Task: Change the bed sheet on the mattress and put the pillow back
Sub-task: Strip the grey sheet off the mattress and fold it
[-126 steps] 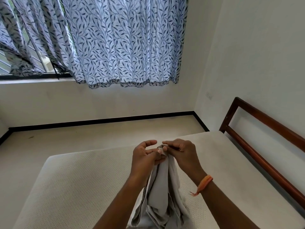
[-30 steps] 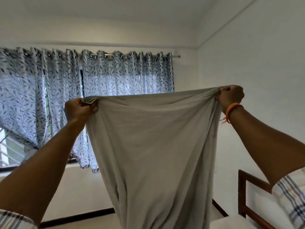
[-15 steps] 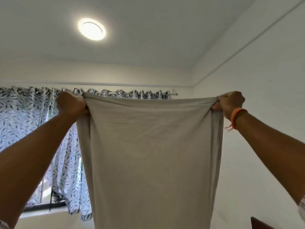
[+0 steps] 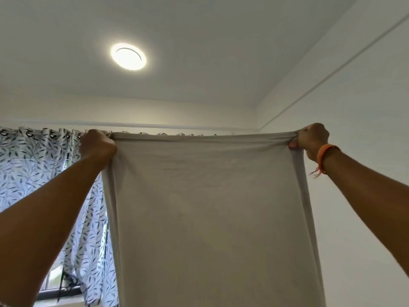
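Bed sheet point(image 4: 210, 218) held aloft, stretched between left hand point(image 4: 97, 145) and right hand point(image 4: 312, 138), both fists gripping its top corners. Not yet spread over mattress; pillow out of view.

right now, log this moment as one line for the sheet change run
step: spreading sheet | left hand: grips top corner | right hand: grips other top corner | bed sheet: raised, hanging flat | mattress: out of view

Plain grey sheet point(image 4: 210, 218), white curtain point(image 4: 33, 169) with dark leaf print, orange wristband point(image 4: 324, 155)
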{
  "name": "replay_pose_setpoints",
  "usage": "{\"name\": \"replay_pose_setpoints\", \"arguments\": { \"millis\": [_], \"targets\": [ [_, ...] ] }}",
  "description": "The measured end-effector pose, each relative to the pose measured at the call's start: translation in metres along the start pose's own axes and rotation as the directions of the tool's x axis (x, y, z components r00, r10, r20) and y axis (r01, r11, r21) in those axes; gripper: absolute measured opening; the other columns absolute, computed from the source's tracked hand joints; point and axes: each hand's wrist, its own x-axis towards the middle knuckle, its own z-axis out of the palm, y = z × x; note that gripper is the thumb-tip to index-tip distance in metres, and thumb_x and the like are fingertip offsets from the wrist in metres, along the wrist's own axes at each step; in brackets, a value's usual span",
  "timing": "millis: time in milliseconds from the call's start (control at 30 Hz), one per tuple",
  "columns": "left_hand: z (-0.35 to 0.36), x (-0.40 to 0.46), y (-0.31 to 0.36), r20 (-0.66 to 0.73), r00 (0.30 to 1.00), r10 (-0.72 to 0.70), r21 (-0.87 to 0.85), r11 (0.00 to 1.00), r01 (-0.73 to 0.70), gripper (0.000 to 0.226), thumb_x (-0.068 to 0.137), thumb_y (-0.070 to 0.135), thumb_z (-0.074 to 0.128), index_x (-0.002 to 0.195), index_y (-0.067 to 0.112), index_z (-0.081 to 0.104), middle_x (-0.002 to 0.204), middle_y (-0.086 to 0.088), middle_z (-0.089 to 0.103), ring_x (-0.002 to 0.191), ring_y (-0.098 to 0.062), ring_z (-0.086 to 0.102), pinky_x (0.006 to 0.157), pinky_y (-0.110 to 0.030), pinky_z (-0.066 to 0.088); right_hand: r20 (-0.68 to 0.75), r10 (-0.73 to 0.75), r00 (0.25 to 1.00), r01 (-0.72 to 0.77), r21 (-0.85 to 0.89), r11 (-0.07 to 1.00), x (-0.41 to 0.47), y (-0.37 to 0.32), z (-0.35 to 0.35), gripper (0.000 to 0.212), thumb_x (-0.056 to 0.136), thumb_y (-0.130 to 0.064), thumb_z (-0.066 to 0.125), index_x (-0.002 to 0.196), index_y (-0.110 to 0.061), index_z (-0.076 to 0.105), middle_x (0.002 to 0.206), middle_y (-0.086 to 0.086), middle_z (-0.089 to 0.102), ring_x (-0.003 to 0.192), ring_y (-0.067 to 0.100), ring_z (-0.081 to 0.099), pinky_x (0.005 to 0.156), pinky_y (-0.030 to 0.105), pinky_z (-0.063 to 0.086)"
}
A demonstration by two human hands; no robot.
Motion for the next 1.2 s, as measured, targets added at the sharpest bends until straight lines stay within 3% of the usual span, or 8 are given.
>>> {"name": "replay_pose_setpoints", "arguments": {
  "millis": [133, 267, 400, 567, 667, 867, 1033, 1200],
  "targets": [
    [-0.003, 0.002, -0.003, -0.093, 0.994, 0.065, -0.18, 0.98, -0.081, 0.029, 0.087, 0.0, 0.06, 0.114, -0.006, 0.068, 0.112, -0.032, 0.066, 0.111, -0.044, 0.061, 0.095, -0.044, 0.048, -0.08, -0.064, 0.995, 0.065, 0.007, 0.998, 0.007, -0.01, -0.007, 0.014, 0.061, 0.005, 0.078, 0.067, 0.0, 0.067, 0.087, 0.022, 0.071, 0.09, 0.036, 0.068, 0.087, 0.046, 0.056],
    [-0.005, 0.0, 0.01, -0.131, 0.991, 0.021, -0.275, 0.96, -0.056, 0.032, 0.088, 0.0, 0.056, 0.117, -0.002, 0.066, 0.12, -0.027, 0.065, 0.117, -0.041, 0.058, 0.101, -0.042, 0.044, -0.238, -0.155, 0.959, 0.122, -0.15, 0.981, -0.001, -0.012, 0.007, 0.015, 0.074, 0.002, 0.069, 0.088, 0.007, 0.069, 0.101, 0.027, 0.069, 0.099, 0.041, 0.064, 0.091, 0.038, 0.049],
    [-0.007, -0.003, 0.011, -0.156, 0.985, -0.075, -0.058, 0.996, 0.067, 0.032, 0.094, 0.018, 0.055, 0.119, -0.001, 0.06, 0.123, -0.03, 0.06, 0.127, -0.044, 0.047, 0.103, -0.052, 0.038, -0.3, -0.088, 0.95, 0.061, -0.098, 0.993, -0.012, -0.006, 0.022, 0.01, 0.079, 0.004, 0.058, 0.082, 0.002, 0.067, 0.088, 0.024, 0.067, 0.097, 0.04, 0.064, 0.073, 0.033, 0.044],
    [-0.015, -0.002, 0.012, -0.024, 0.979, -0.204, -0.315, 0.931, 0.186, 0.017, 0.088, 0.006, 0.065, 0.098, -0.008, 0.062, 0.093, -0.029, 0.071, 0.096, -0.033, 0.071, 0.093, -0.048, 0.053, -0.347, 0.035, 0.937, -0.007, 0.08, 0.997, -0.01, 0.002, 0.045, 0.008, 0.082, 0.003, 0.048, 0.079, -0.003, 0.054, 0.086, 0.023, 0.063, 0.092, 0.037, 0.064, 0.062, 0.024, 0.033],
    [-0.01, 0.008, 0.006, 0.181, 0.939, -0.293, -0.615, 0.711, 0.34, 0.03, 0.071, -0.013, 0.074, 0.075, 0.006, 0.051, 0.064, -0.006, 0.07, 0.061, -0.021, 0.07, 0.07, -0.045, 0.061, -0.259, 0.089, 0.962, -0.069, 0.083, 0.994, 0.022, 0.02, 0.066, 0.024, 0.077, -0.011, 0.058, 0.095, 0.004, 0.062, 0.1, 0.02, 0.068, 0.097, 0.034, 0.066, 0.066, 0.027, 0.042],
    [0.029, -0.001, -0.033, -0.061, 0.978, -0.201, -0.245, 0.953, 0.181, 0.027, 0.088, 0.003, 0.06, 0.113, -0.003, 0.066, 0.113, -0.02, 0.069, 0.11, -0.034, 0.064, 0.092, -0.035, 0.051, -0.075, -0.125, 0.989, 0.115, -0.131, 0.985, -0.025, 0.026, 0.103, 0.021, 0.09, -0.004, 0.051, 0.095, 0.01, 0.067, 0.102, 0.029, 0.066, 0.102, 0.042, 0.061, 0.081, 0.034, 0.045],
    [0.079, -0.06, -0.106, -0.048, 0.998, 0.045, -0.19, 0.98, -0.053, 0.018, 0.088, -0.006, 0.055, 0.104, -0.005, 0.064, 0.098, -0.023, 0.069, 0.092, -0.035, 0.064, 0.07, -0.022, 0.037, 0.198, -0.258, 0.945, 0.301, -0.229, 0.926, -0.103, 0.094, 0.165, 0.006, 0.092, 0.002, 0.047, 0.096, 0.004, 0.052, 0.101, 0.028, 0.058, 0.096, 0.041, 0.054, 0.078, 0.037, 0.039],
    [0.138, -0.111, -0.222, 0.404, 0.836, 0.37, 0.07, 0.899, -0.432, 0.015, 0.093, -0.005, 0.042, 0.098, 0.005, 0.051, 0.076, -0.011, 0.056, 0.071, -0.033, 0.061, 0.061, -0.033, 0.035, 0.546, -0.15, 0.825, 0.403, -0.38, 0.833, -0.155, 0.181, 0.213, 0.01, 0.093, 0.003, 0.042, 0.095, -0.006, 0.04, 0.096, 0.027, 0.06, 0.089, 0.041, 0.058, 0.068, 0.035, 0.037]
  ]
}}
